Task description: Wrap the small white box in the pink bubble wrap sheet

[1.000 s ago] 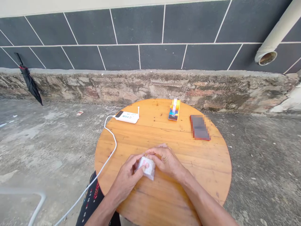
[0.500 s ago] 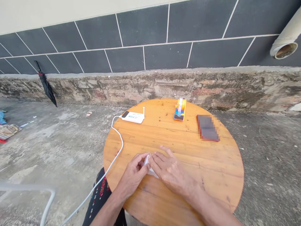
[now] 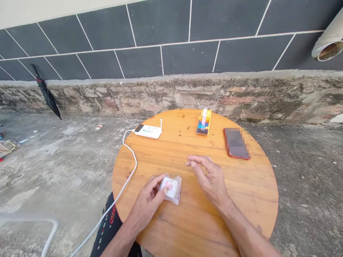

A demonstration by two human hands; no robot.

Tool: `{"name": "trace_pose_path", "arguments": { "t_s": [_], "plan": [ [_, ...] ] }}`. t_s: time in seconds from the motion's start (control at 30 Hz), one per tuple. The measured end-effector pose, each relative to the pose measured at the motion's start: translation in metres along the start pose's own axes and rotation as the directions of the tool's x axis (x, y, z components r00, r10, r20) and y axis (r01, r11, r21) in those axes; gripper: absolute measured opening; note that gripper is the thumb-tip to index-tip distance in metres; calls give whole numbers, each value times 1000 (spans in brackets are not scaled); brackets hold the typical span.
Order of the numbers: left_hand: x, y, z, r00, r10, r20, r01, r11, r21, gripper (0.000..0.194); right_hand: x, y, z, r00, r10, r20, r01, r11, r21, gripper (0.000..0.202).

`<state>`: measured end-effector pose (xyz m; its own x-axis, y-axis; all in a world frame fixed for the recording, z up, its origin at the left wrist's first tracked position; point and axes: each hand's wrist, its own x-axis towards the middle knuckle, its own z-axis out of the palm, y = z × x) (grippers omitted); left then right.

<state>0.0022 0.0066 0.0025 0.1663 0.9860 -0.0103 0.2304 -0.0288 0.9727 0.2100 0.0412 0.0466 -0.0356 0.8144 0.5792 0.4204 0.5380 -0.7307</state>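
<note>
Pinching plastic-wrapped box point(image 3: 173, 187) with left hand point(image 3: 149, 197); could twist free if held too lightly. Cannot tell grip of right hand point(image 3: 213, 179).

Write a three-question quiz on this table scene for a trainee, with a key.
1. Which hand is on the small plastic-wrapped box?
2. True or false: from the wearer's view, the tape dispenser stands between the white device and the red-edged flat item.
3. Fill in: a white ____ runs from the left end of the white device.

Key:
1. The left hand; the right hand is apart from it.
2. True.
3. Cable.
</note>
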Motion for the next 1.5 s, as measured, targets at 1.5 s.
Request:
{"name": "trace_pose_path", "arguments": {
  "t_s": [1.5],
  "plan": [
    [14,-13,35,877,177,-446,-165,984,67,35,13,75,2,919,381,102,-379,925,-35,30]
  ]
}}
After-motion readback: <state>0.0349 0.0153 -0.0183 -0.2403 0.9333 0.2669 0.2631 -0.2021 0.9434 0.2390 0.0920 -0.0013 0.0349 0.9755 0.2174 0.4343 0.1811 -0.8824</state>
